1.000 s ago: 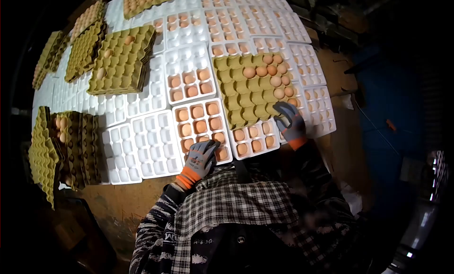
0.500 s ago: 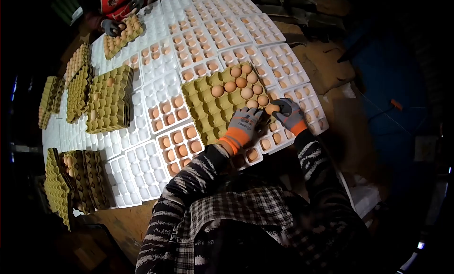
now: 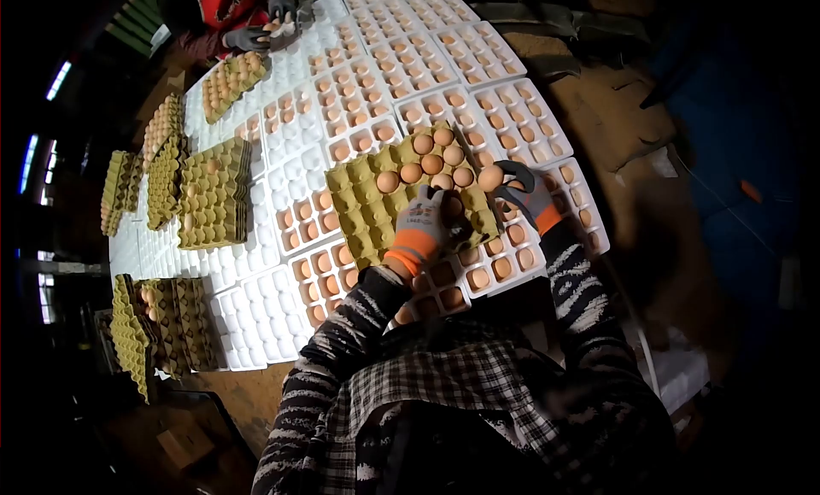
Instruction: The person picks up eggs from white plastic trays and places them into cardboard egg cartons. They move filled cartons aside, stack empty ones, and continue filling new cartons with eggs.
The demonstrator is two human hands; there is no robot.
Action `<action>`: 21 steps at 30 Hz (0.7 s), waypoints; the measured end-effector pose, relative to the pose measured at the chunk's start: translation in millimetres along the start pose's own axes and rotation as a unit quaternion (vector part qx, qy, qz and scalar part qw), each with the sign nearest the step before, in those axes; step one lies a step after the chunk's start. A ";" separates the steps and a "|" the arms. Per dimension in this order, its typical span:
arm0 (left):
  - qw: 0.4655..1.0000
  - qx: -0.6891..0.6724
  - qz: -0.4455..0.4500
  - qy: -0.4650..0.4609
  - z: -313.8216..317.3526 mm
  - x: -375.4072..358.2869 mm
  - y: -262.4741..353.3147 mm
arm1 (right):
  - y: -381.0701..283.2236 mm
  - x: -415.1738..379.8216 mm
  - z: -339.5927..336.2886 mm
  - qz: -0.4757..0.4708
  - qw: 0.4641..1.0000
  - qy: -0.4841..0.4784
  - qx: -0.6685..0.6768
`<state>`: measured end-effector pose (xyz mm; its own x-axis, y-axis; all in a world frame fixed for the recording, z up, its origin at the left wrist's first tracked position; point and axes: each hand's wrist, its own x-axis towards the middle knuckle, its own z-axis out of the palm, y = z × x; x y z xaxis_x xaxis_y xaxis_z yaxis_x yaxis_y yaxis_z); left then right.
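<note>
A yellowish pulp egg tray [image 3: 363,209] lies across white trays, with several brown eggs [image 3: 432,164] in its far right part and bare cups on its left. My left hand [image 3: 423,220], in a grey and orange glove, is over the tray with its fingers curled round a shaded egg [image 3: 453,206]; part of the grip is hidden. Past the tray's right edge, my gloved right hand [image 3: 528,194] has an egg [image 3: 490,178] at its fingertips. White moulded trays [image 3: 504,281] with eggs lie beneath and beside both hands.
Stacked pulp trays [image 3: 209,196] stand on the left, with more stacks [image 3: 175,324] near the front left edge. Across the table, another person's gloved hands [image 3: 248,39] handle eggs beside a filled pulp tray [image 3: 232,85]. Sacks [image 3: 598,111] lie beyond the table's right side.
My left hand has moved slightly up and left over the pulp tray. My right hand still has an egg, now beyond the tray's edge. The other person's hands have shifted right, away from their tray.
</note>
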<state>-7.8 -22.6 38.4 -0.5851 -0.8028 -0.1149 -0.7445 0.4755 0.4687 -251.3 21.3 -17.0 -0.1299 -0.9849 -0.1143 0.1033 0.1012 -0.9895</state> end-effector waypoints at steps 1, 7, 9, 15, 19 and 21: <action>1.000 0.001 -0.005 0.002 8.8 3.8 -5.9 | 1.2 2.8 -1.8 -0.089 0.996 0.028 -0.006; 0.948 -0.283 -0.048 0.137 21.4 16.4 -42.0 | -17.1 42.8 25.9 -0.141 0.869 -0.024 -0.474; 0.953 -0.251 -0.086 0.144 14.8 21.7 -48.5 | -32.4 49.4 55.1 0.002 0.715 -0.084 -0.694; 0.979 0.205 0.006 0.021 -4.4 44.4 -8.4 | -1.5 49.5 20.2 -0.074 0.874 -0.043 -0.478; 0.993 0.040 0.005 0.109 -0.1 38.9 -29.9 | -38.4 1.2 22.0 0.177 0.971 -0.093 0.130; 0.978 -0.143 0.012 0.152 -3.6 16.9 -53.1 | -16.1 -21.5 27.6 -0.023 0.984 -0.163 0.064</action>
<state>23.0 -62.7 14.7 -0.4458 -0.8834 0.1446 -0.5865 0.4103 0.6984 -223.0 36.9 3.9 0.1844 -0.9827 -0.0153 0.2307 0.0585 -0.9713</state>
